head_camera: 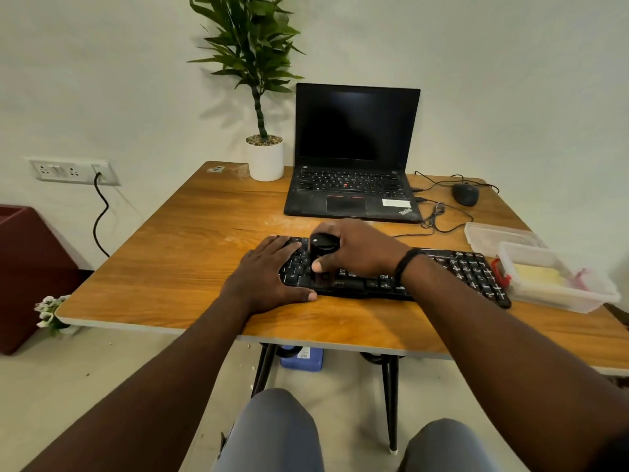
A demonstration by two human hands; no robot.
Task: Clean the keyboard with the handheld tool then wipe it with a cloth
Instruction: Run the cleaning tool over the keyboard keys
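- The black keyboard (442, 270) lies flat on the wooden table (177, 260), just in front of the open laptop (354, 158).
- The keyboard's left end is pressed down by the left hand (269, 277), fingers straight across the keys.
- A black handheld cleaning tool (323, 248) is gripped upright by the right hand (357, 250), over the keyboard's left-centre keys.
- The keyboard is judged light, rigid and apt to slide; steadying at an end is advised.
- The tool is best held round its barrel.
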